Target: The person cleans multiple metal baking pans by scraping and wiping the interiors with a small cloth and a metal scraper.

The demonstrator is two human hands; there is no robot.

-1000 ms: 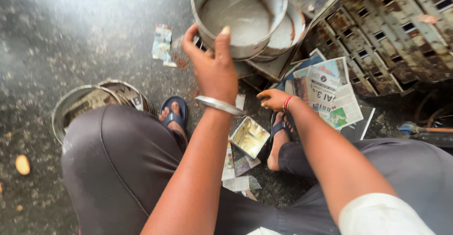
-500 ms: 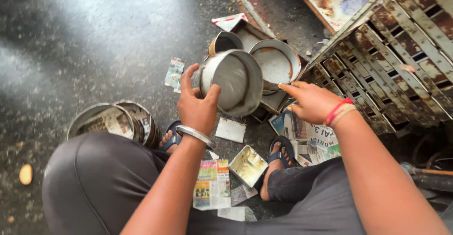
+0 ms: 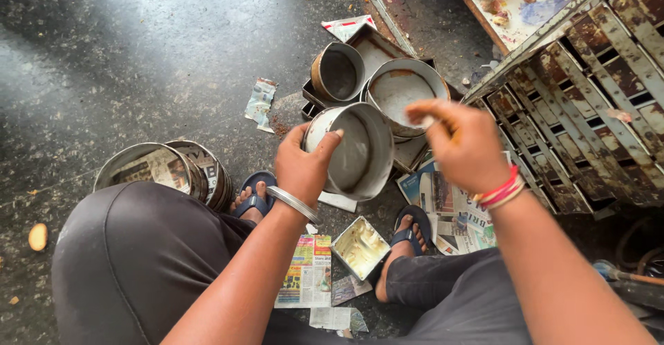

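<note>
My left hand [image 3: 302,166] grips the rim of a round metal baking tin [image 3: 360,152], tilted on its side with the inside facing right. Level with that tin, my right hand [image 3: 460,144] hovers just right of it, fingers pinched around something small and pale that I cannot make out. A small square tin of yellowish grease [image 3: 360,247] sits on the floor between my feet. Beyond the held tin rest two more round tins, one on its side [image 3: 339,71] and one upright [image 3: 404,89].
Two paper-lined round tins [image 3: 162,168] stand by my left knee. Newspaper sheets [image 3: 446,213] and scraps [image 3: 308,270] lie around my sandalled feet. A rusty metal rack [image 3: 588,103] fills the right side, with a stained board [image 3: 515,2] behind it. The floor is dark stone.
The held tin came down from high in front of me and turned on its side. My right hand rose off the newspaper and moved up beside the tin's opening.
</note>
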